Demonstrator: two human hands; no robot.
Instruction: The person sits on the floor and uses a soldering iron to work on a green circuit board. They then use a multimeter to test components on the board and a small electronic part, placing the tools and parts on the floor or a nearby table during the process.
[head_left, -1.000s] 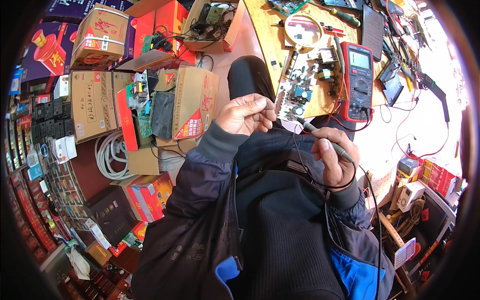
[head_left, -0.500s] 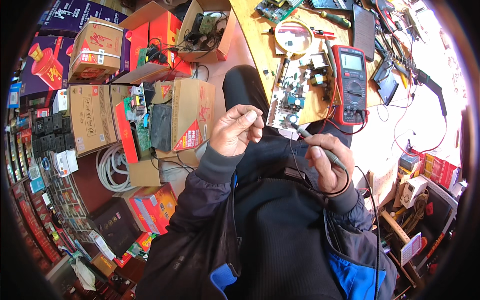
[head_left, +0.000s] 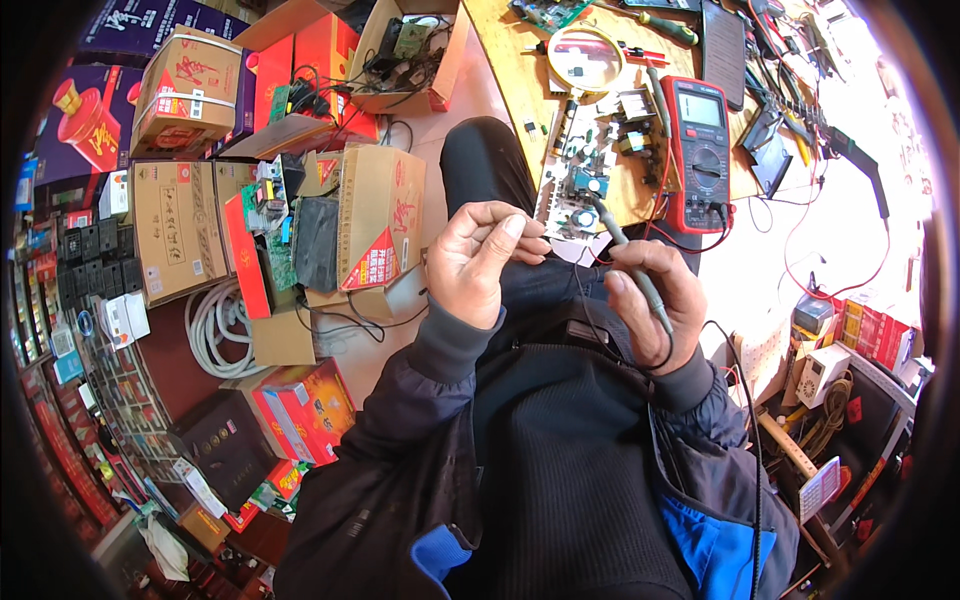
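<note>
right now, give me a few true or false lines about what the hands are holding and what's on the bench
1. The right hand holds a grey probe with its tip pointing toward the circuit board. True.
2. The left hand lies flat on the wooden bench. False: it is raised in front of the body, fingertips pinched together near a thin wire.
3. A red multimeter lies on the bench to the right of the circuit board. True.
4. The magnifying glass is held in the left hand. False: it lies on the bench beyond the board.
5. The floor to the person's left is bare. False: cardboard boxes and a coil of white cable crowd it.
</note>
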